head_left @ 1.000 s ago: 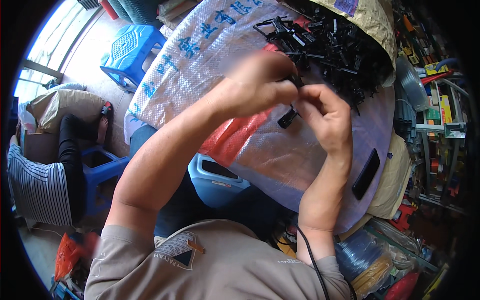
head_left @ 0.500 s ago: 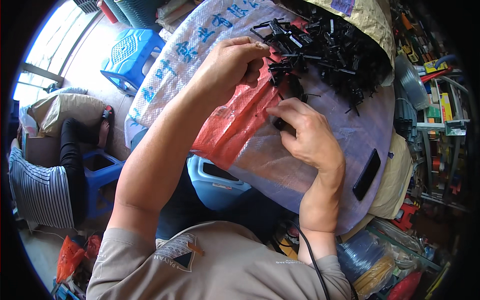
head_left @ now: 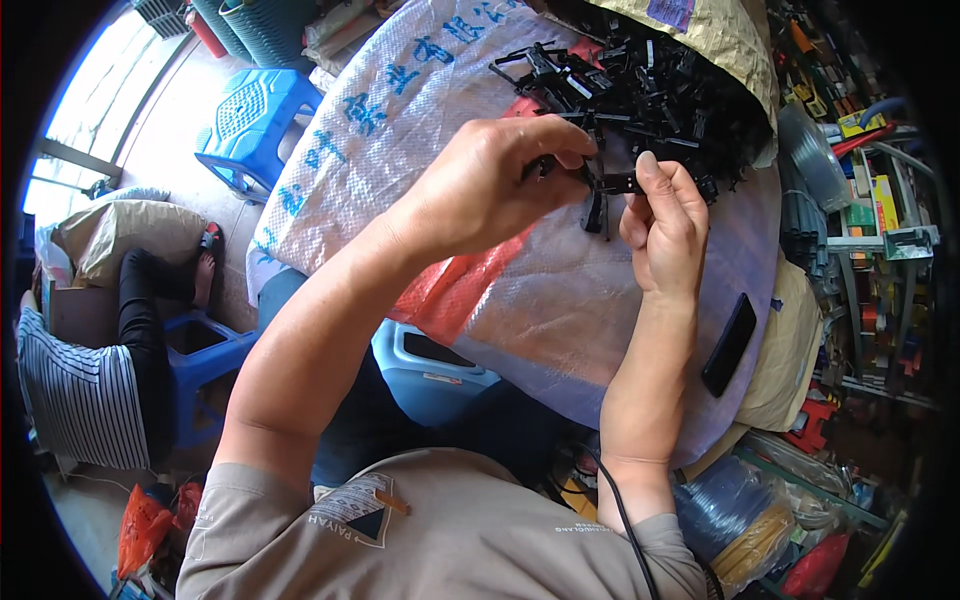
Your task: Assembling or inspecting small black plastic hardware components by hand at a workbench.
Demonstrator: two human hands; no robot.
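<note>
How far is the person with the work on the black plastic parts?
Done: I cannot see any finished parts set aside. In hand: the left hand and the right hand together hold one small black plastic part above the woven sack. Left: a large heap of black parts lies just beyond the hands, so much seems to remain.

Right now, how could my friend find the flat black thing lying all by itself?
Start at the big white woven sack spread like a tablecloth. Follow its right edge down past the right hand. There lies a flat black bar, smooth, long and alone, unlike the tangled heap of small black plastic parts at the top.
</note>
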